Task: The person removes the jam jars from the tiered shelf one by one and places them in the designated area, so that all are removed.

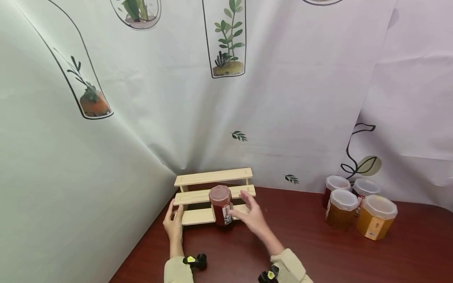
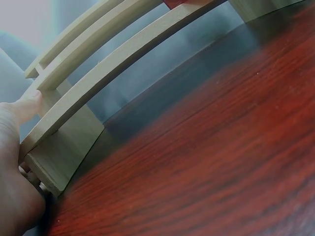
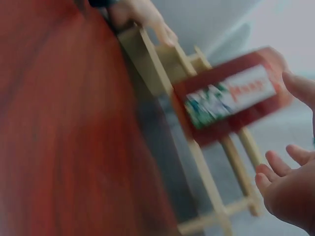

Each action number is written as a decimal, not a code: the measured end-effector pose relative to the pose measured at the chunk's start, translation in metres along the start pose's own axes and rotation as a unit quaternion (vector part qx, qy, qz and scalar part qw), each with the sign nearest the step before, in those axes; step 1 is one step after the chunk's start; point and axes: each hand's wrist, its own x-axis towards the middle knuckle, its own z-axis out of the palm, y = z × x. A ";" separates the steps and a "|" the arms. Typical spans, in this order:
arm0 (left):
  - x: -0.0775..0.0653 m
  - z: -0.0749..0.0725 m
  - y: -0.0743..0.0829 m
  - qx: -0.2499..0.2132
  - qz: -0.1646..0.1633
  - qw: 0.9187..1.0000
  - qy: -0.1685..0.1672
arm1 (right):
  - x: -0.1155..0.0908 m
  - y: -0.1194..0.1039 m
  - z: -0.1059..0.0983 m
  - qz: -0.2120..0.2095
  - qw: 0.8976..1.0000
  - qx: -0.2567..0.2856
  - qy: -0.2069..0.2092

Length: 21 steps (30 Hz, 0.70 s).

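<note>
A three-tier wooden rack (image 1: pixel 197 217) stands in the corner against the wall. On its lowest step sits a jar (image 1: pixel 220 199) of dark red contents, with a pale octagonal lid and a white printed label (image 3: pixel 231 96). My left hand (image 1: pixel 173 227) grips the rack's left end; in the left wrist view its thumb lies along the side panel and the other fingers are mostly hidden behind the end. Just right of the jar is my right hand (image 1: pixel 254 217), its fingers spread and apart. The right wrist view shows the thumb close to the jar's lid end.
Toward the right of the dark red table (image 1: pixel 283 236) stand several lidded jars, among them an amber one (image 1: pixel 376 220) and a brown one (image 1: pixel 340 212). A pale cloth wall (image 1: pixel 301 98) printed with plants rises behind and along the left.
</note>
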 end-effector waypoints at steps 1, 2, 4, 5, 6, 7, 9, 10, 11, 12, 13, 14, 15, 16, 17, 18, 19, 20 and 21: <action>0.001 0.001 -0.003 -0.001 0.001 1.000 0.001 | 0.000 0.002 0.005 0.001 1.000 -0.001 -0.005; 0.001 0.002 -0.005 -0.001 0.000 1.000 0.001 | 0.001 0.004 0.010 0.002 1.000 0.001 -0.010; 0.000 0.003 -0.007 -0.001 0.000 1.000 -0.004 | 0.000 0.007 0.017 0.010 1.000 0.004 -0.016; 0.000 0.004 -0.008 -0.002 -0.002 1.000 -0.005 | 0.000 0.009 0.020 0.012 1.000 0.003 -0.018; -0.001 0.005 -0.009 -0.004 -0.003 1.000 -0.008 | 0.000 0.010 0.022 0.015 1.000 0.004 -0.021; -0.001 0.005 -0.009 -0.005 -0.003 1.000 -0.009 | 0.001 0.012 0.025 0.018 1.000 0.007 -0.025; -0.001 0.005 -0.008 -0.003 -0.003 1.000 -0.005 | 0.002 0.014 0.029 0.023 0.999 0.014 -0.033; -0.001 0.004 -0.008 -0.002 -0.002 1.000 -0.002 | 0.003 0.015 0.031 0.025 0.999 0.015 -0.038; -0.001 0.004 -0.008 -0.002 -0.001 1.000 0.003 | 0.004 0.016 0.033 0.028 0.999 0.015 -0.042; 0.000 0.003 -0.007 -0.002 0.000 1.000 0.006 | 0.005 0.017 0.035 0.031 0.998 0.014 -0.045; 0.000 0.002 -0.007 0.000 0.000 1.000 0.008 | 0.007 0.018 0.038 0.031 0.998 0.012 -0.046; 0.001 0.002 -0.007 0.001 0.002 1.000 0.009 | 0.008 0.019 0.039 0.032 0.998 0.008 -0.045; 0.001 0.002 -0.006 0.000 0.002 1.000 0.008 | 0.009 0.019 0.041 0.034 0.998 0.005 -0.044; 0.002 0.002 -0.006 -0.001 0.001 1.000 0.006 | 0.010 0.019 0.042 0.036 0.998 0.002 -0.042; 0.002 0.001 -0.006 -0.002 0.000 1.000 0.004 | 0.010 0.019 0.043 0.037 0.999 -0.003 -0.039; 0.003 0.001 -0.006 -0.001 0.001 1.000 0.002 | 0.011 0.019 0.044 0.039 0.999 -0.005 -0.036; 0.003 0.001 -0.006 0.000 0.000 1.000 0.001 | 0.011 0.019 0.045 0.041 0.999 -0.008 -0.035; 0.003 0.001 -0.006 -0.001 0.000 1.000 0.001 | 0.011 0.019 0.045 0.042 0.998 -0.013 -0.034; 0.003 0.001 -0.006 -0.001 -0.001 1.000 0.002 | 0.011 0.019 0.046 0.043 0.998 -0.016 -0.034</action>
